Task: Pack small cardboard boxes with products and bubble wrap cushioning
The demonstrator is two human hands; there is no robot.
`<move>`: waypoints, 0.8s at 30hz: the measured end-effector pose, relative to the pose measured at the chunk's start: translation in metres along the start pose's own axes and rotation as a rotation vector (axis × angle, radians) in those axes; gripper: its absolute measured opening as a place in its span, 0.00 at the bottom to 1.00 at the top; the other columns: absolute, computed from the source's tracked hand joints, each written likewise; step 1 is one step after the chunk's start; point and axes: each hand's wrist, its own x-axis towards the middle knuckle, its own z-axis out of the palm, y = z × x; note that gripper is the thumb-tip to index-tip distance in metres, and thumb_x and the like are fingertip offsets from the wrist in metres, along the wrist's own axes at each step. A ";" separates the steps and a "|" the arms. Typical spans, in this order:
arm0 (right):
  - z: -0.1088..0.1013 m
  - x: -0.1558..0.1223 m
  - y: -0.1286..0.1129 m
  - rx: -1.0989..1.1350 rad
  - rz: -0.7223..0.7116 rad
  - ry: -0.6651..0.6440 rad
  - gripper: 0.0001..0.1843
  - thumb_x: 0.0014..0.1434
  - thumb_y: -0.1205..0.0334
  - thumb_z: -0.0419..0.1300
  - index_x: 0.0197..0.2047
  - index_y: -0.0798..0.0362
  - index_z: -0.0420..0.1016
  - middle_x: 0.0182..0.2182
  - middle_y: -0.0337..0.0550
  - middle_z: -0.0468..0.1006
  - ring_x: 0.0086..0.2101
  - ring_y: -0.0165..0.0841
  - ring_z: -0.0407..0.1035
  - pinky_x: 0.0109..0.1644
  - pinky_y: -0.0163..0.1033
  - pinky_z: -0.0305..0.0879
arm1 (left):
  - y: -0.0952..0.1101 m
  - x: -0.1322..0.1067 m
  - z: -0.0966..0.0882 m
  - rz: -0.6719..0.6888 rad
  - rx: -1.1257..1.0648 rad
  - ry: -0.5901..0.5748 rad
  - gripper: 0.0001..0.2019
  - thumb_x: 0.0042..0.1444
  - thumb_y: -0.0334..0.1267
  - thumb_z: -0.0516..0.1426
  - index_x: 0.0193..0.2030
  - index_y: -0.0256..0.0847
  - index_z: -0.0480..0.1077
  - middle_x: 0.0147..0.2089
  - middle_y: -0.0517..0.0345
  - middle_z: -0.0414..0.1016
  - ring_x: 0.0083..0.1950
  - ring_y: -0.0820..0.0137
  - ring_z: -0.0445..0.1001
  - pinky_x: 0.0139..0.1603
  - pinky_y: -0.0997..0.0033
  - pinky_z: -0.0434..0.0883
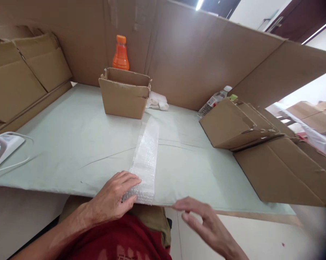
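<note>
A long, narrow piece of bubble wrap (146, 155) lies flat on the pale green table cover (70, 137), running from the front edge toward the back. My left hand (118, 193) rests on its near left corner, thumb and fingers apart, pressing lightly on the plastic. To the right of it, my right hand (202, 224) hovers at the table's front edge with its fingers apart and nothing in them. It is slightly blurred and does not touch the bubble wrap.
An open cardboard box (125, 95) stands at the back, before an orange bottle (121, 54) and beside crumpled white material (159, 101). More cardboard boxes (284, 166) and a clear bottle (215, 100) occupy the right. At left are a white device (5, 150) with a cable and large cartons (16, 76).
</note>
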 end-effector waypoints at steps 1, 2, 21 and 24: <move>0.010 -0.014 0.000 0.013 0.030 -0.075 0.12 0.67 0.53 0.57 0.46 0.44 0.81 0.43 0.45 0.83 0.44 0.40 0.78 0.45 0.43 0.76 | 0.000 -0.001 0.000 -0.001 0.010 -0.012 0.20 0.58 0.30 0.56 0.57 0.41 0.70 0.55 0.49 0.76 0.56 0.60 0.72 0.59 0.54 0.70; 0.020 -0.025 0.001 0.007 0.060 -0.125 0.12 0.66 0.53 0.57 0.45 0.45 0.81 0.41 0.45 0.83 0.42 0.40 0.78 0.45 0.43 0.76 | 0.001 -0.001 0.000 -0.001 0.024 -0.023 0.20 0.58 0.30 0.56 0.57 0.41 0.70 0.56 0.48 0.76 0.57 0.59 0.71 0.60 0.54 0.69; -0.016 0.103 0.014 -0.788 -0.127 0.204 0.24 0.63 0.74 0.52 0.59 0.50 0.73 0.56 0.48 0.77 0.53 0.43 0.71 0.54 0.48 0.72 | 0.027 -0.004 0.022 -0.112 0.393 -0.065 0.16 0.56 0.39 0.60 0.51 0.40 0.71 0.51 0.45 0.74 0.53 0.52 0.67 0.56 0.51 0.63; -0.025 0.162 0.033 -0.860 -0.107 0.202 0.30 0.58 0.79 0.51 0.60 0.52 0.73 0.61 0.52 0.73 0.53 0.44 0.70 0.52 0.49 0.72 | 0.037 -0.007 0.039 -0.138 0.404 -0.101 0.19 0.53 0.40 0.62 0.51 0.40 0.70 0.51 0.45 0.72 0.52 0.52 0.67 0.54 0.50 0.65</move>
